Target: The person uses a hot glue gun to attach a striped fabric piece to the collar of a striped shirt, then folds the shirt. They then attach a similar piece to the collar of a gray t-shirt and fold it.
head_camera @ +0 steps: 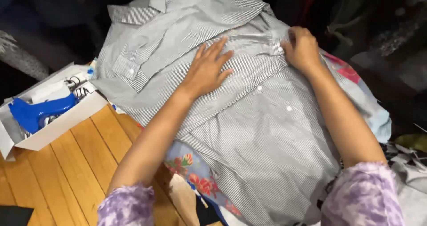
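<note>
White cardboard box (66,119) with blue plastic tool (38,112) — wooden floor (66,172), floral cloth (195,170)

Dim, soft overhead light; dark murky background, slight blur, no glare.

One grey striped shirt (249,119) lies spread out, with four white buttons (259,88) showing on it, and two bare hands rest on it: the left hand (207,70) flat and the right hand (302,48) pinching the cloth. One flowered cloth (195,172) shows beneath the shirt. On the wooden floor (66,172) stands one open white cardboard box (66,119), holding one blue plastic tool (38,112) and a tangle of black clips (78,87) too bunched to count.
</note>
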